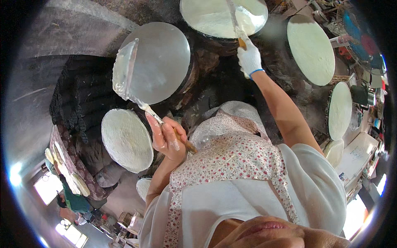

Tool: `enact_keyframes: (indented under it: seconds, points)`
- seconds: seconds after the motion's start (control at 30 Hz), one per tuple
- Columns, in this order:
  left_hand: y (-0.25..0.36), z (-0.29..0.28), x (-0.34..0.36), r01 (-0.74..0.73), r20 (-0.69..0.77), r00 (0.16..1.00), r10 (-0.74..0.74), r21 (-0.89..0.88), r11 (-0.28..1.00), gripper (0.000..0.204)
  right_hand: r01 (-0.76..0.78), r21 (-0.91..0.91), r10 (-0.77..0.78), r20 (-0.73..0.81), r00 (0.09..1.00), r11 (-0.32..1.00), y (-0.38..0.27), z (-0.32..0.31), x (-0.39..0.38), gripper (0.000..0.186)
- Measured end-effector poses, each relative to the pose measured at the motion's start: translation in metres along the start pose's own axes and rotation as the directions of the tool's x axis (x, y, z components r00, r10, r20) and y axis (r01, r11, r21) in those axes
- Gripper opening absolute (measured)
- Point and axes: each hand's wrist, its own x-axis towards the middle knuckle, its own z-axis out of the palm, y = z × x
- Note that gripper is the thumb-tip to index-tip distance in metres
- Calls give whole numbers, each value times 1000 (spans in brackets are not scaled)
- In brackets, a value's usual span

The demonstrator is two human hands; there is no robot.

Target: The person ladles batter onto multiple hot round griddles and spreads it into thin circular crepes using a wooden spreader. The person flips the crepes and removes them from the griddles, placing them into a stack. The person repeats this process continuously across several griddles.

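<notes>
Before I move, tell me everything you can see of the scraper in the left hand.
The scraper has a long, flat blade, thickly coated on its left side with wet, off-white paste. A narrow, smeared neck joins it to a brown, wooden-looking handle. The bare left hand grips the handle. The tool slants up-left in the picture, its blade overlapping the left edge of a grey round plate; whether they touch is unclear.

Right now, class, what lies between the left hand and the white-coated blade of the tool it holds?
In the head view, the tool's white-smeared shaft spans the stretch from the left hand to the blade.
</notes>
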Motion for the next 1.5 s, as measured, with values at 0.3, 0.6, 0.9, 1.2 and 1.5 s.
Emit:
enact_keyframes:
  seconds: [0.3, 0.6, 0.9, 1.2, 1.5]
  points:
    - [-1, 20, 16, 28, 145, 989, -15, -83, 996, 59, 553, -335, -568, 61, 821, 763, 59, 1, -3, 49]
    - [9, 56, 32, 75, 221, 973, -59, -64, 995, 60, 489, -274, -492, 63, 868, 828, 70, -41, 12, 49]
    - [26, 97, 28, 66, 213, 975, -58, -34, 997, 60, 617, -132, -601, 142, 786, 776, 21, -64, 5, 45]
    - [35, 137, 33, 95, 200, 976, -85, -42, 995, 62, -167, 174, 107, 312, 944, 970, -11, -100, 35, 37]
    - [44, 163, 49, 203, 102, 976, -195, -73, 977, 62, 439, -241, -438, 61, 897, 866, 56, -155, 125, 42]
